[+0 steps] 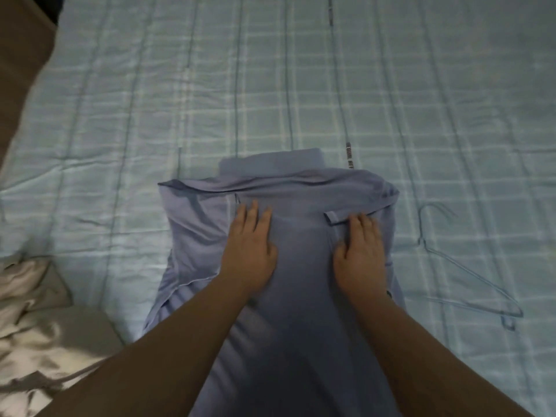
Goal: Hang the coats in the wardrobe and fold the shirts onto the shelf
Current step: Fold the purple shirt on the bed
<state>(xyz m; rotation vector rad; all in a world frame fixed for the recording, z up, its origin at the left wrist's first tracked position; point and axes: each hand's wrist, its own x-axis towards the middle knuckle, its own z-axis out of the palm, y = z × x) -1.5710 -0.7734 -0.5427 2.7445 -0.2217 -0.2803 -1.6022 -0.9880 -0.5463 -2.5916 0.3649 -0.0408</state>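
Shirt-folding step in hand: left hand (248, 251) and right hand (361, 251) press flat, fingers straight, gripping nothing, on the blue shirt (288, 296) on the bed (150, 100). Sleeves appear turned in. Next move likely calls for folding the hem up toward the collar.

You are looking at a dim, bluish, soft picture. The pale blue checked quilted bedspread (301, 85) is brightest near its left edge and darkens toward the far corners. Your forearms read as dark shadow. The right hand (362, 254) is slightly motion-blurred; grid lines bow near the frame edges.

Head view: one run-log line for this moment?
stage: folding | blue shirt flat on bed | left hand, right hand pressing it, fingers straight | hanger beside
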